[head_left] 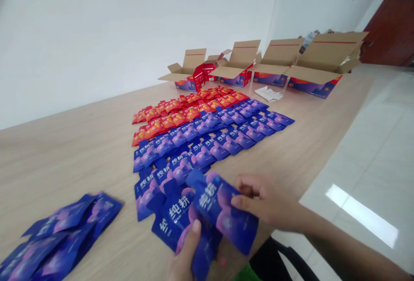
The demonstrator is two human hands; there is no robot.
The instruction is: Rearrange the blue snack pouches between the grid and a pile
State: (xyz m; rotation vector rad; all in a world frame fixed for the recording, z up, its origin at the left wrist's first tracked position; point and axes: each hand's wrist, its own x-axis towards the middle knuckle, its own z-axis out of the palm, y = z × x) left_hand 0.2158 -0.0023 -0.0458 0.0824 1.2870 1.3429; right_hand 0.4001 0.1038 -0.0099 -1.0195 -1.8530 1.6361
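My left hand (184,253) grips a stack of blue-purple pouches (176,220) at the near table edge, thumb on top. My right hand (263,203) pinches the top blue pouch (223,212) of that stack by its right side, fingers closed on it. Just beyond, rows of blue pouches (207,143) lie overlapping on the wooden table (80,151). Rows of red-orange pouches (181,110) run behind them. A loose heap of blue pouches (61,233) lies at the near left.
Several open cardboard boxes (323,63) with blue and red sides stand at the table's far end. A white crumpled wrapper (270,94) lies in front of them. White wall on the left, glossy tiled floor (371,177) to the right, dark door far right.
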